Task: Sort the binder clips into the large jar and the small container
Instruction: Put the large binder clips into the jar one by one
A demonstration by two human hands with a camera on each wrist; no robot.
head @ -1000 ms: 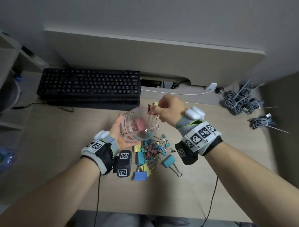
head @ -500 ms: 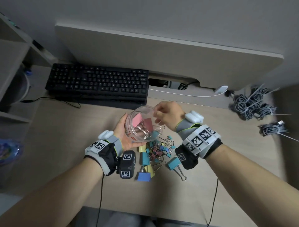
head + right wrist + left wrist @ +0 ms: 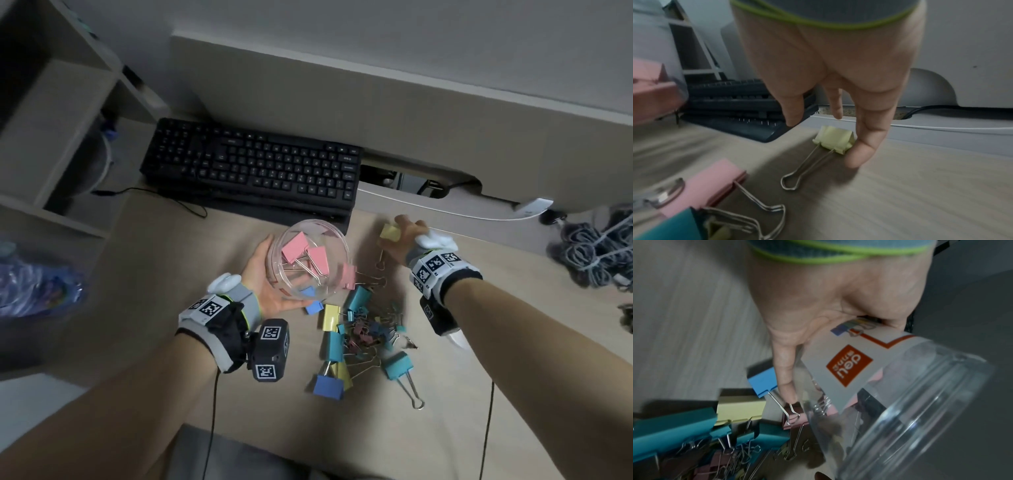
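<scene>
My left hand (image 3: 262, 274) grips the clear large jar (image 3: 308, 240) and holds it tilted, mouth up and toward the right, just above the desk. Pink binder clips (image 3: 305, 251) lie inside it. In the left wrist view my palm (image 3: 818, 313) lies against the jar's white label (image 3: 849, 363). My right hand (image 3: 400, 240) reaches down to a large yellow clip (image 3: 833, 139) lying on the desk right of the jar. Its fingers (image 3: 865, 146) are straight; one fingertip touches the clip's side and the thumb stands apart. A mixed pile of clips (image 3: 363, 329) lies in front of the jar.
A black keyboard (image 3: 253, 168) sits behind the jar, with a raised shelf behind it. A loose pink clip (image 3: 348, 275) lies against the jar's right side. Bundled grey cables (image 3: 596, 246) lie at the far right. Open shelving (image 3: 61, 113) stands at the left.
My right hand left the jar mouth and moved right and down to the yellow clip on the desk. The jar stays in my left hand, with pink clips now lying in it.
</scene>
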